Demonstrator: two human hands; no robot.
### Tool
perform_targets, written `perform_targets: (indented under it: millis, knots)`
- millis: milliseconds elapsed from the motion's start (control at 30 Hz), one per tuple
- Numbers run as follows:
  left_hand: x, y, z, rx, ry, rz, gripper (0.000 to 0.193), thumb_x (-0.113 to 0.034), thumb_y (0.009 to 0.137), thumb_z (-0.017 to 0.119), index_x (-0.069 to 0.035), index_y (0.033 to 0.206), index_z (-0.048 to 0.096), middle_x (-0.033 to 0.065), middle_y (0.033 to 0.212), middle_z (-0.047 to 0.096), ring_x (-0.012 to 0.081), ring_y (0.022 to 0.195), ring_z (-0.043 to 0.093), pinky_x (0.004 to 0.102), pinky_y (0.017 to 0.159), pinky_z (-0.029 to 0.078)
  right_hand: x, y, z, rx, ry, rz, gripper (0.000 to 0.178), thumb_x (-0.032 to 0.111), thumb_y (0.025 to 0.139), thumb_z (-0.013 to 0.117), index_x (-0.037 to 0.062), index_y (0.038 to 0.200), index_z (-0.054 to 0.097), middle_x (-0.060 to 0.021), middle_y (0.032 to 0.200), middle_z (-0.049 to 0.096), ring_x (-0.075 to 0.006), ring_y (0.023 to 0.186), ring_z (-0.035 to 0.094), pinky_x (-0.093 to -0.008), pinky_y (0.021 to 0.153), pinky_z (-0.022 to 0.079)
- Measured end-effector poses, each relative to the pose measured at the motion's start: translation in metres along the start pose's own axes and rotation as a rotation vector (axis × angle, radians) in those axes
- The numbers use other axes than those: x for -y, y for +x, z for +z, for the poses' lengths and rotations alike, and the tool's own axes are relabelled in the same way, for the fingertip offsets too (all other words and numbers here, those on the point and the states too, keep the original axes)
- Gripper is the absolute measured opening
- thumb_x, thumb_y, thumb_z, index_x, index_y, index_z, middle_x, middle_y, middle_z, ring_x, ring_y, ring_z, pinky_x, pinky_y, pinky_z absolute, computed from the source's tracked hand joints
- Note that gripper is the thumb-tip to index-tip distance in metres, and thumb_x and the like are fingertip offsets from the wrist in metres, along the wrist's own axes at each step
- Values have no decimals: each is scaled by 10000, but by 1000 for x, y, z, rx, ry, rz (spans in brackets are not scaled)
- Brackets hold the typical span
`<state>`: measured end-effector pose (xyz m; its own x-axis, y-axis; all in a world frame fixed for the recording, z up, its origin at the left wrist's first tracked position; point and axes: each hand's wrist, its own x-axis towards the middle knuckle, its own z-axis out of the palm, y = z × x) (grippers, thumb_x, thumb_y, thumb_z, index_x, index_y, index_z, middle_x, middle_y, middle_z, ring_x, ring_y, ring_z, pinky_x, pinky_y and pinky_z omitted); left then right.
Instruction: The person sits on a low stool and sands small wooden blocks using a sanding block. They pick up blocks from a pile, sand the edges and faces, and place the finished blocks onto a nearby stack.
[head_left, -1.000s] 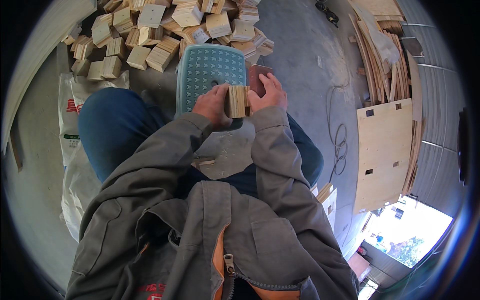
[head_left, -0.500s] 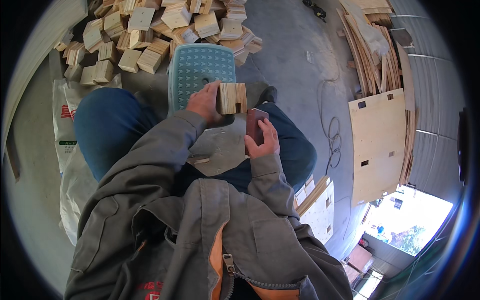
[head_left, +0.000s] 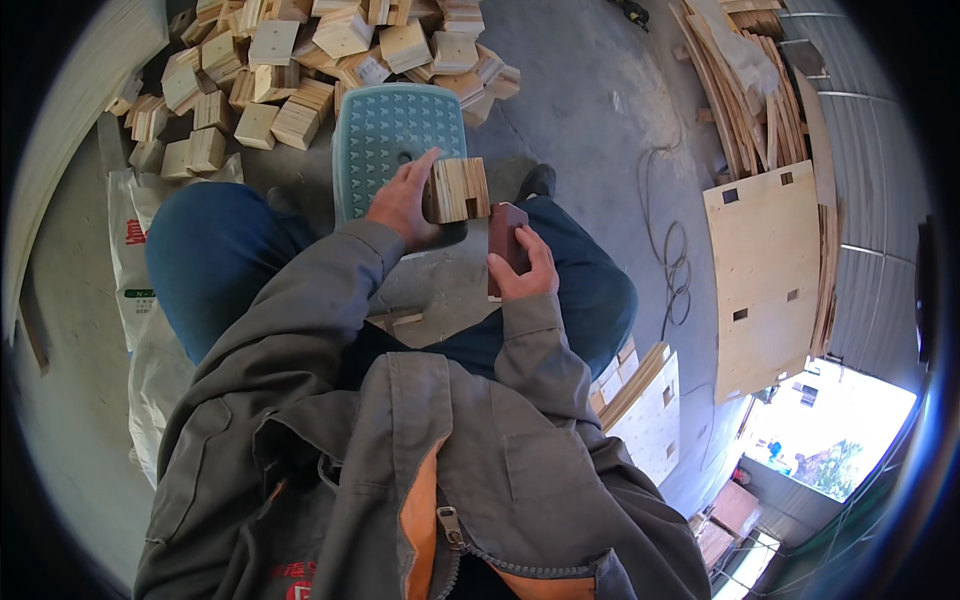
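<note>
A notched plywood block (head_left: pixel 461 190) rests at the near right part of a teal plastic stool (head_left: pixel 403 120) with a studded top. My left hand (head_left: pixel 405 203) grips the block from its left side, fingers over the far edge and the thumb side toward me. Just right of the block, my right hand (head_left: pixel 527 265) holds a reddish-brown sanding block (head_left: pixel 508 240) between thumb and fingers. The far end of the sanding block is close to the block's right face; I cannot tell whether they touch.
Beyond the stool lies a heap of plywood blocks (head_left: pixel 300 60). White plastic sacks (head_left: pixel 135 260) lie left of my knee. On the right are a coiled cable (head_left: pixel 676 270), a leaning plywood sheet (head_left: pixel 760 280) with square holes, and stacked boards (head_left: pixel 735 110). More cut panels (head_left: pixel 650 410) stand near my right elbow.
Both hands keep their holds, with the wooden block and sanding block in nearly the same places. The view has shifted and turned slightly.
</note>
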<state>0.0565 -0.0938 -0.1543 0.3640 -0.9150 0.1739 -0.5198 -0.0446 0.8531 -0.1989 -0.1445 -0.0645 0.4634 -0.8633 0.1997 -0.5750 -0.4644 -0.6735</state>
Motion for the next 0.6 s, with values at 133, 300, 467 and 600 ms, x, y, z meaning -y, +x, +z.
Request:
perform_targets:
  millis: [133,300,467,600]
  knots:
    - [-8,0,-7,-26,-76,-18,1125,-406,668,941,-101,1589,372,256,1392,572,443,1265,612,465,1087,510,0,3,2,-14,-14,-26,624,227,765,902,45,1317,676,-198,1404,661,-349,1252,666,-419,1065,544]
    - [-44,8,-28,43,-246,-288,1111,-299,638,970,-3,1549,407,249,1413,585,375,1315,606,419,1119,490,0,4,2,-10,54,17,614,193,756,886,54,1311,662,-189,1426,642,-371,1277,636,-438,1079,529]
    - [-40,18,-32,153,-519,-480,1107,-225,652,954,81,1549,384,251,1407,607,314,1355,586,385,1142,467,-2,6,2,-23,57,5,620,192,756,887,49,1314,658,-189,1420,648,-372,1269,641,-436,1075,531]
    - [-24,20,-30,26,-442,-414,1027,-194,677,931,29,1553,443,224,1409,584,300,1289,608,385,1122,487,-1,8,4,-12,56,10,623,194,756,889,47,1315,657,-188,1413,653,-373,1264,645,-438,1070,533]
